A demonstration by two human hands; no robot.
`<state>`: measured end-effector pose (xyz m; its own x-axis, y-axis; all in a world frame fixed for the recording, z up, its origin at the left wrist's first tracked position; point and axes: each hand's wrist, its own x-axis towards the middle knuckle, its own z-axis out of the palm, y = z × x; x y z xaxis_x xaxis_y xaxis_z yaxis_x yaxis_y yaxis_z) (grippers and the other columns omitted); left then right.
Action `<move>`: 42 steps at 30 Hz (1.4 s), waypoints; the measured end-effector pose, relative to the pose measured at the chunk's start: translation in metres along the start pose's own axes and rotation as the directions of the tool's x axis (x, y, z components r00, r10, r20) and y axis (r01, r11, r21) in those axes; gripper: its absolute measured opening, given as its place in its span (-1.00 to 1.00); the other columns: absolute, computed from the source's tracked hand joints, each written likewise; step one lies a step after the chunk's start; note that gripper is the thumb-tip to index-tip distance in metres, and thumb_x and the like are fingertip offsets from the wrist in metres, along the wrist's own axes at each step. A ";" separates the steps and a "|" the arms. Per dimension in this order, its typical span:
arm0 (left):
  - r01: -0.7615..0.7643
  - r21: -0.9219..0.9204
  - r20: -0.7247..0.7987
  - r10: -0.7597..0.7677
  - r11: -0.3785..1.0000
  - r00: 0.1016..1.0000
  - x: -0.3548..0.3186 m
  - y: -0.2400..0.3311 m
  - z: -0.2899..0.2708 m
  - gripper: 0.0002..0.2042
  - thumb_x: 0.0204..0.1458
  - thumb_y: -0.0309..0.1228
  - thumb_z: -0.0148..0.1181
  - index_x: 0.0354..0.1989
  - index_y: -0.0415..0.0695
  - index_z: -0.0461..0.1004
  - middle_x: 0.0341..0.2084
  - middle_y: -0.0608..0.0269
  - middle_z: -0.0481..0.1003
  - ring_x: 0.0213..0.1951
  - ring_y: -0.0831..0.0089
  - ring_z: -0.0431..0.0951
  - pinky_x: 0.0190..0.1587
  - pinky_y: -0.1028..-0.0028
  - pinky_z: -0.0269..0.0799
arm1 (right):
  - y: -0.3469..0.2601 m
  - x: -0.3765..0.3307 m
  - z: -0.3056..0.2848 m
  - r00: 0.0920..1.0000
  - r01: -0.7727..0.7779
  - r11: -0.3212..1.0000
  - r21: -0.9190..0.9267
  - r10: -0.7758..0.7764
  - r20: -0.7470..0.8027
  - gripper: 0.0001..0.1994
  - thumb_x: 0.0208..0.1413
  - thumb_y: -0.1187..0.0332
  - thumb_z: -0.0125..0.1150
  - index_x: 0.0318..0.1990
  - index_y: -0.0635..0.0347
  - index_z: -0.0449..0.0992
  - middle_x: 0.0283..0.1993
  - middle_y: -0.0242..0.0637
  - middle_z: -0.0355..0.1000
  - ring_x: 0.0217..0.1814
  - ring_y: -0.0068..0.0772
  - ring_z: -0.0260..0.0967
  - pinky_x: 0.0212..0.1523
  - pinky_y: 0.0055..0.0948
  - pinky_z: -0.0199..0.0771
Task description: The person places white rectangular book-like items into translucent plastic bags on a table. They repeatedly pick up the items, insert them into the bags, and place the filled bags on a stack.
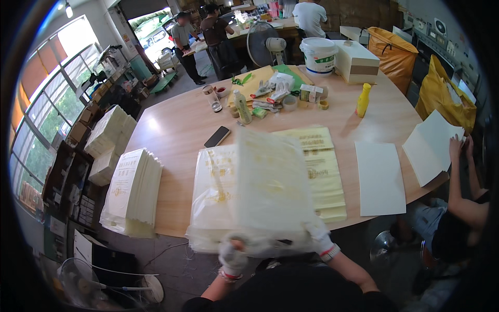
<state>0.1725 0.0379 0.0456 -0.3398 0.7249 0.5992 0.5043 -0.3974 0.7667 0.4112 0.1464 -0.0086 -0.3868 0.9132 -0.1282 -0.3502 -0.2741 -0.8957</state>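
Both hands gloved in white, working at the near table edge. Left hand [232, 258] closed on the lower edge of a clear plastic bag [270, 187], seen through the film. Right hand [318, 234] pinches the bag's lower right corner. Bag is lifted, tilted up off the stack, blurred with motion; whether anything is inside it, cannot tell.

Under it: stack of bagged sheets [215, 197] with yellow print, lying flat at the table edge. Just right of it, a flat pile of yellow bags [325, 177].

Risk, as a judgement: film is thin and slippery, grip is only on the bottom edge, so the bag could slide from the gloves or fold over. The stack overhangs the edge a bit and could get dragged off.

Counts: two white sheets [379, 177] on the right, one flat and one pile at the far edge under another person's hand [456, 145]. One phone [217, 136]. One yellow bottle [363, 100]. One white bucket [318, 55]. One table fan [264, 44]. One more wrapped stack [132, 190] to the left, off the wooden table [176, 125]. Three people standing in the back.
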 end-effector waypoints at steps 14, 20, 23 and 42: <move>0.415 0.046 -0.002 -0.415 0.909 0.910 0.005 -0.064 0.014 -0.64 -0.19 -0.73 -0.02 -0.12 -0.28 0.34 -0.11 0.10 0.35 -0.14 0.37 0.39 -0.22 0.45 0.39 | 0.074 0.000 0.021 0.846 -0.465 0.869 -0.169 0.493 0.205 -0.60 0.15 0.13 0.03 0.02 0.20 0.26 -0.26 -0.27 0.41 -0.37 -0.53 0.41 -0.32 -0.51 0.47; -0.126 0.426 0.578 -0.162 0.896 0.799 0.006 -0.079 0.209 -0.72 -0.24 -0.22 0.26 -0.39 -0.11 0.44 -0.27 0.16 0.40 -0.15 0.09 0.34 -0.11 0.21 0.27 | 0.045 -0.052 -0.069 0.906 -0.403 0.901 -0.160 0.368 -0.209 -0.73 0.18 0.26 -0.02 -0.06 0.22 0.33 -0.28 -0.26 0.41 -0.41 -0.51 0.40 -0.35 -0.47 0.49; -0.207 0.458 0.630 -0.151 0.864 0.762 -0.001 -0.111 0.230 -0.79 -0.20 -0.21 0.21 -0.50 -0.09 0.47 -0.35 0.25 0.41 -0.19 0.12 0.33 -0.13 0.23 0.27 | 0.035 -0.069 -0.091 0.894 -0.356 0.926 -0.127 0.298 -0.334 -0.73 0.17 0.28 -0.02 -0.06 0.25 0.33 -0.30 -0.21 0.42 -0.42 -0.47 0.40 -0.36 -0.43 0.51; 0.593 -0.066 0.677 -0.401 0.802 0.618 0.117 -0.103 0.234 -0.71 0.09 -0.26 -0.08 -0.54 -0.21 0.41 -0.55 0.19 0.51 -0.52 0.51 0.41 -0.42 0.50 0.31 | 0.054 0.098 -0.109 0.932 -0.314 0.396 -0.863 -0.044 -0.359 -0.72 -0.04 0.16 0.22 -0.27 0.17 0.50 -0.18 -0.18 0.38 -0.23 -0.19 0.37 -0.22 -0.35 0.42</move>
<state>0.2660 0.2953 -0.0170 0.1253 0.9877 -0.0933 0.1501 0.0741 0.9859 0.4479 0.2543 -0.1158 -0.0386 0.9717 -0.2330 0.7192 -0.1348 -0.6816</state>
